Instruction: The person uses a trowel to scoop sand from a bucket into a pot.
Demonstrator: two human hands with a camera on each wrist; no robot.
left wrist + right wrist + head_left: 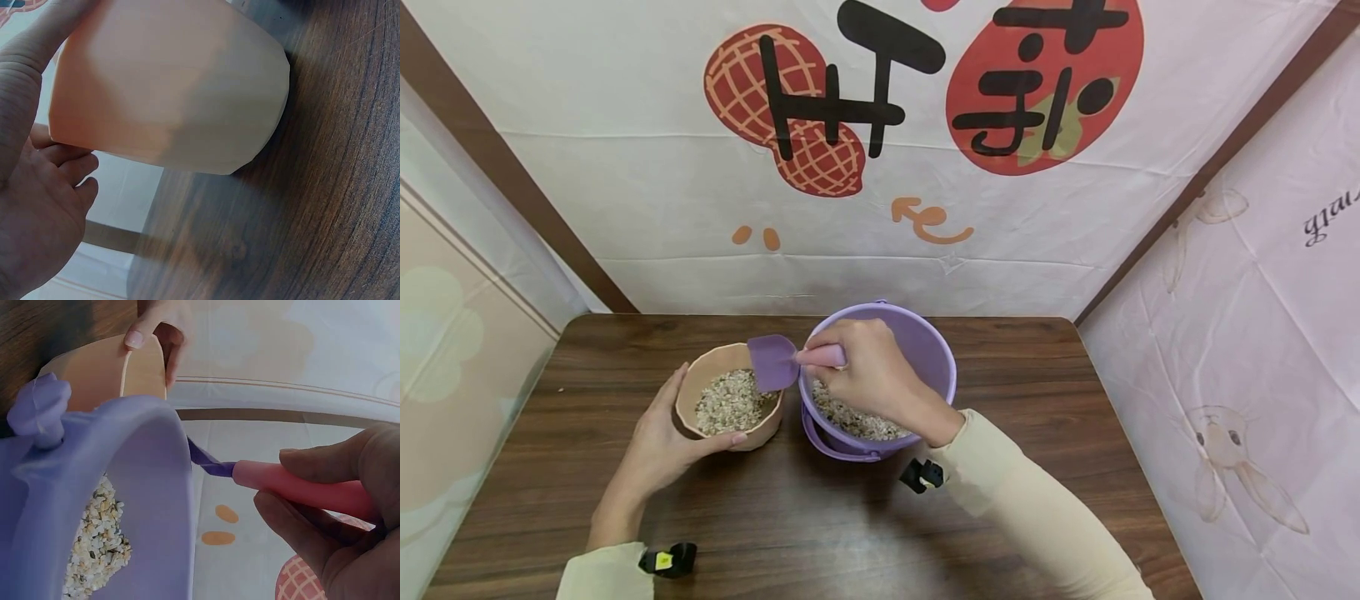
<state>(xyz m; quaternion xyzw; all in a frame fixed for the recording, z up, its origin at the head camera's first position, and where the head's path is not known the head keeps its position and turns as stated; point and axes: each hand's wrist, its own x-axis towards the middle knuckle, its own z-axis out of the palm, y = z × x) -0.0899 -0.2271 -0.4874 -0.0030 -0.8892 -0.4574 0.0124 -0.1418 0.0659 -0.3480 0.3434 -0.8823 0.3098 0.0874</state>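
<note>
My left hand (pixel 658 446) holds a peach faceted bowl (pixel 698 385) at its left side, thumb along the near rim. Pale grains mixed with darker bits (pixel 733 404) lie inside. In the left wrist view the bowl (pixel 175 87) shows its outer wall, with fingers curled at its edge. My right hand (pixel 876 375) grips the pink handle of a small shovel (pixel 772 364) above a purple bucket (pixel 928 354). The shovel's purple blade reaches over the bowl's right rim. More grains (pixel 97 550) sit in the bucket, partly hidden in the head view by my right hand and forearm.
Bowl and bucket stand side by side on a dark wood-grain table (pixel 1022 467). The bucket's handle (pixel 838 454) hangs down on the near side. A printed white cloth (pixel 662 192) rises behind the table, with more printed panels at left and right.
</note>
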